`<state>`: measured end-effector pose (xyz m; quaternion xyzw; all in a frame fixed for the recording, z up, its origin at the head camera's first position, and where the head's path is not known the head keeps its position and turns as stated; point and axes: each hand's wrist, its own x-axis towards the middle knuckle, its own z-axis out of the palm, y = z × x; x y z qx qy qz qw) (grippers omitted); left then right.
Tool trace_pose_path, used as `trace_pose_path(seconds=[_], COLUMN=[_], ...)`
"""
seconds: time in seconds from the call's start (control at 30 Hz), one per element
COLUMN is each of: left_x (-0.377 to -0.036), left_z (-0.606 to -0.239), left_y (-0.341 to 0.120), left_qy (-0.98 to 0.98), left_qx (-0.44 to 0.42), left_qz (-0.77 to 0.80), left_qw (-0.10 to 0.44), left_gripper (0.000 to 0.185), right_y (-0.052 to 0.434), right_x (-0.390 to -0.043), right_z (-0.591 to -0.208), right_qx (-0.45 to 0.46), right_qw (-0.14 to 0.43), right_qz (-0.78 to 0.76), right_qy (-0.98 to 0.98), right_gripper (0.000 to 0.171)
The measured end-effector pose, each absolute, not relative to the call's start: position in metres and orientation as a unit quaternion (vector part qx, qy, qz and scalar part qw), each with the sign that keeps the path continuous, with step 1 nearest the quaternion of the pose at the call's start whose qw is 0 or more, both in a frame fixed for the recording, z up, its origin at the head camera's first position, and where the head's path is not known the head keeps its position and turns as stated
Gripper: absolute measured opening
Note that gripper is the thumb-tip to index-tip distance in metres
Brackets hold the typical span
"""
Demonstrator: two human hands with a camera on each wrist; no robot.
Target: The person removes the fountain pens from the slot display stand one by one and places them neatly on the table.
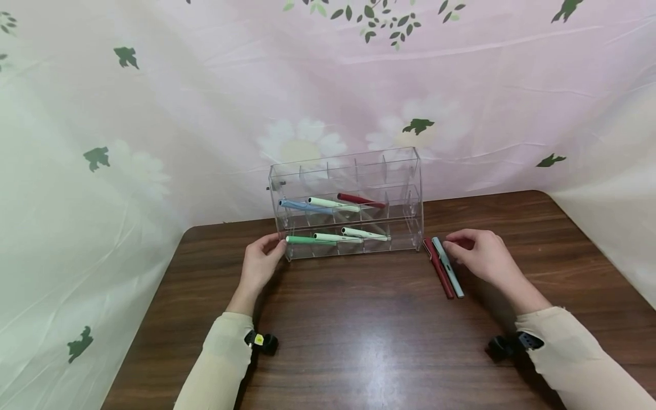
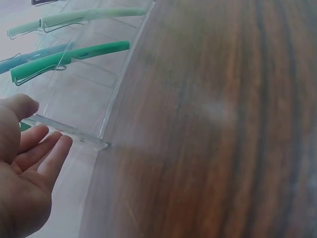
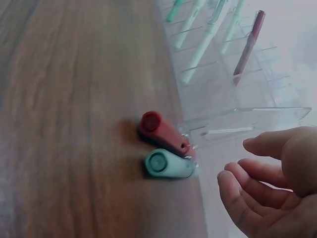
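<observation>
A clear acrylic pen organizer (image 1: 353,249) stands at the back of the table. My left hand (image 1: 262,263) is at its left end, thumb and fingers on either side of the side panel's edge (image 2: 69,130). Inside the lower front row lie a green pen (image 1: 310,241) and two whitish-green pens (image 1: 365,233). Farther up rest a blue pen (image 1: 306,206), a pale green pen (image 1: 334,204) and a dark red pen (image 1: 361,200). My right hand (image 1: 479,256) hovers by a red pen (image 1: 439,269) and a light teal pen (image 1: 448,267), fingers loosely bent and holding nothing.
The brown wooden table (image 1: 353,319) extends in front of the organizer. Behind it hangs a pale cloth (image 1: 220,114) with leaf and flower prints, which also comes down along both sides.
</observation>
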<state>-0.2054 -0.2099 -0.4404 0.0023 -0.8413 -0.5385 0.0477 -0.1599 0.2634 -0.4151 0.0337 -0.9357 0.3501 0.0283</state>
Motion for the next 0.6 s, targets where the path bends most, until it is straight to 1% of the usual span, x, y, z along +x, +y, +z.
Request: trace_pose_path(seconds=[0.27, 0.6], left_x=[-0.204, -0.204], left_z=[-0.439, -0.438], left_y=[-0.209, -0.206], left_qy=[-0.838, -0.838], left_qx=[0.007, 0.022], left_qz=[-0.544, -0.544], left_qw=[0.045, 0.042], left_gripper=[0.035, 0.037], right_y=[0.257, 0.251], right_x=[-0.16, -0.158], right_z=[-0.408, -0.401], right_qx=[0.053, 0.091], right_qw=[0.067, 0.117], right_qz=[0.336, 0.371], right_qy=[-0.938, -0.917], right_gripper=[0.032, 0.024])
